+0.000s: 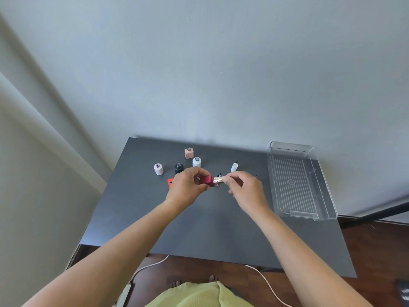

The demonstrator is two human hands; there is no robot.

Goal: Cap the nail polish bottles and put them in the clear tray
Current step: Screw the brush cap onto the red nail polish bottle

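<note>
My left hand (188, 187) grips a dark red nail polish bottle (206, 181), held sideways above the table. My right hand (244, 187) pinches a rose-gold cap (218, 179) that sits at the bottle's neck. Uncapped bottles stand behind: a pale pink round one (158, 169), a black one (178, 167), a white round one (196, 161) and a peach square one (189, 153). An orange-red bottle (170, 182) peeks out behind my left hand. A white cap with brush (234, 167) lies to the right. The clear tray (296, 180) holds nothing, at the table's right.
The dark grey table (212, 229) stands against a pale wall. More caps lie partly hidden behind my hands, one black brush tip (219, 174) showing. A white cable (265, 282) runs over the wooden floor below the table's front edge.
</note>
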